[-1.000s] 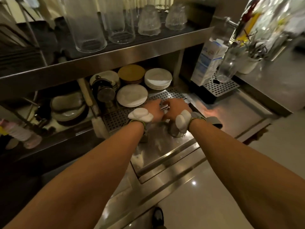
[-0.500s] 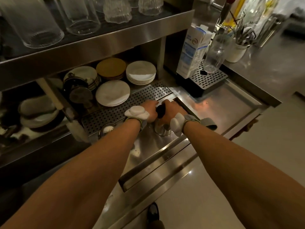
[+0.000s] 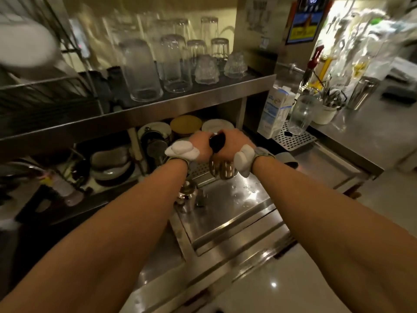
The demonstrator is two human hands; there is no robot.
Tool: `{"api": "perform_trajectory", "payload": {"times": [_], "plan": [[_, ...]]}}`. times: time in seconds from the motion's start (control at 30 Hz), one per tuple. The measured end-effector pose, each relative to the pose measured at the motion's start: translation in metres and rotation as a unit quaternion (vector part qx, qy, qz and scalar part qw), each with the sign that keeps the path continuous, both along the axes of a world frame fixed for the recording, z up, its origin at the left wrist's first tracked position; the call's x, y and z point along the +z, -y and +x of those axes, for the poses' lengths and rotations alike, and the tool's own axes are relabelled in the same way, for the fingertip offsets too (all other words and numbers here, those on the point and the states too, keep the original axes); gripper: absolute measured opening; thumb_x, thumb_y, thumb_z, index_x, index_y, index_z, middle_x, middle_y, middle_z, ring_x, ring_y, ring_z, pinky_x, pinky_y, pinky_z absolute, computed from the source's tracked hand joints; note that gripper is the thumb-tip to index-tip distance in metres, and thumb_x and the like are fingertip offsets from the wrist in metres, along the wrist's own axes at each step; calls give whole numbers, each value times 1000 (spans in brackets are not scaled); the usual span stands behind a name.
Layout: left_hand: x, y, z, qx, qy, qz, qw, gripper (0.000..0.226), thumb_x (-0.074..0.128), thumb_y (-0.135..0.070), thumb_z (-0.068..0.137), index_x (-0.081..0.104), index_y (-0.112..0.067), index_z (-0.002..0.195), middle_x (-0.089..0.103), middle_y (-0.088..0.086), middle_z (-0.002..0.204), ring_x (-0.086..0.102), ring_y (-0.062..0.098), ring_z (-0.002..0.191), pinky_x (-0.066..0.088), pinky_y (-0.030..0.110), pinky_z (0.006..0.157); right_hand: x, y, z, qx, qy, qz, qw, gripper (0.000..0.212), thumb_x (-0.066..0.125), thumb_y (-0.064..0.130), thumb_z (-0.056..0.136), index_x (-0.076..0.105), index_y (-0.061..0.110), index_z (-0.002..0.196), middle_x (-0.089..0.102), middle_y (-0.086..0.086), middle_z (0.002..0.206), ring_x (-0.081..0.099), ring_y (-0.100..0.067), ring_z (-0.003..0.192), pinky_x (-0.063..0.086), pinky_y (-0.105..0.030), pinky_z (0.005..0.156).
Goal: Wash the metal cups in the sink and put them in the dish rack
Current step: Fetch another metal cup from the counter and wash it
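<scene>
Metal cup (image 3: 222,169) held up off the worktop (image 3: 228,208), below and between both hands; dimpled steel, dark handle (image 3: 217,142) sticking up between the hands. Half a second ago the cup sat low against the wet steel surface; now lifted clear above it, and view has tipped up toward the shelves

Right hand (image 3: 235,143) closed round the handle and cup top. Left hand (image 3: 200,145) closed against the same cup from the other side; fingers hidden, exact hold not clear

Second metal cup (image 3: 188,197) stands on the worktop just below-left of the held cup, under the left wrist, untouched

Perforated drain tray (image 3: 200,169) just behind the held cup. Plate stacks (image 3: 186,126) farther behind it. Upturned glasses (image 3: 140,71) on the shelf above

Judgement: the lift suggests washing of this cup is finished or nearly so, transfer to the rack next. Wire rack (image 3: 45,96) far upper-left of the cup, so a long carry; one cup left to do
</scene>
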State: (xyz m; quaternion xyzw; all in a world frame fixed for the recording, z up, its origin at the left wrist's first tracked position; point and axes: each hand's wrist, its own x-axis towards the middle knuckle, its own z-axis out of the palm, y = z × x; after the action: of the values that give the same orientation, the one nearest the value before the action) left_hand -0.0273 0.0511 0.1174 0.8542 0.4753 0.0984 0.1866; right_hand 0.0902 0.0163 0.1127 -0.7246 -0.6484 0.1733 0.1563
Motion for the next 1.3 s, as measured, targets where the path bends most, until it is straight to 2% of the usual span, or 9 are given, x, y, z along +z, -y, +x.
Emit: {"api": "perform_trajectory", "payload": {"times": [0.2, 0.43, 0.57, 0.67, 0.77, 0.9, 1.03, 1.17, 1.3], "plan": [[41, 43, -103, 47, 29, 16, 998, 34, 53, -15, 93, 58, -7, 126, 61, 16, 127, 58, 33, 116, 46, 40, 98, 62, 49, -92, 91, -12, 59, 994, 30, 78, 27, 67, 60, 17, 90, 58, 2, 72, 54, -17, 69, 45, -25, 56], [9, 98, -215, 187, 2, 9, 982, 32, 51, -6, 90, 60, -9, 121, 62, 16, 122, 58, 32, 113, 45, 37, 96, 23, 72, -200, 160, -43, 6, 986, 55, 82, 31, 59, 59, 15, 106, 59, 3, 89, 62, -17, 87, 50, -29, 68], [-23, 116, -266, 245, -12, -41, 969, 26, 51, -8, 91, 63, -6, 114, 64, 15, 116, 60, 32, 110, 46, 36, 91, -10, 78, -243, 219, -51, -48, 973, 36, 79, 19, 67, 67, 10, 99, 67, -4, 89, 64, -18, 82, 46, -21, 63], [-42, 119, -293, 281, 20, -74, 957, 23, 51, -13, 91, 64, -8, 110, 65, 14, 113, 62, 32, 106, 49, 38, 92, -32, 69, -265, 245, -82, -94, 962, 35, 74, 14, 78, 64, 4, 109, 67, -9, 103, 64, -23, 99, 45, -17, 72], [-60, 113, -309, 312, 16, -123, 942, 22, 57, -9, 87, 67, -9, 107, 67, 12, 112, 63, 30, 106, 50, 37, 90, -57, 59, -272, 234, -112, -124, 958, 61, 83, 14, 66, 54, 5, 119, 60, -3, 104, 60, -20, 100, 50, -28, 81], [-90, 97, -321, 356, 34, -174, 918, 20, 60, -7, 86, 68, -8, 105, 68, 13, 111, 64, 29, 105, 51, 36, 91, -99, 37, -281, 216, -146, -170, 950, 93, 91, 24, 54, 42, 13, 131, 58, 1, 118, 56, -15, 110, 42, -23, 80], [-110, 85, -328, 371, 39, -203, 905, 14, 59, -8, 89, 69, -10, 99, 68, 15, 105, 63, 31, 107, 48, 35, 91, -118, 23, -283, 230, -156, -171, 945, 95, 92, 23, 54, 40, 14, 133, 58, 0, 121, 51, -11, 102, 40, -20, 78], [-113, 70, -339, 390, 20, -206, 897, 28, 58, -9, 89, 60, -12, 116, 59, 10, 129, 55, 29, 121, 43, 33, 99, -131, 8, -289, 233, -157, -181, 942, 87, 91, 21, 54, 45, 16, 128, 60, -1, 117, 56, -15, 105, 43, -23, 80], [-99, 39, -362, 486, 55, -86, 868, 42, 51, -9, 90, 46, -9, 132, 53, 15, 134, 51, 35, 122, 42, 38, 99, -138, -10, -295, 224, -161, -175, 945, 88, 90, 23, 56, 42, 16, 130, 59, 0, 115, 53, -12, 100, 43, -22, 81]]}}
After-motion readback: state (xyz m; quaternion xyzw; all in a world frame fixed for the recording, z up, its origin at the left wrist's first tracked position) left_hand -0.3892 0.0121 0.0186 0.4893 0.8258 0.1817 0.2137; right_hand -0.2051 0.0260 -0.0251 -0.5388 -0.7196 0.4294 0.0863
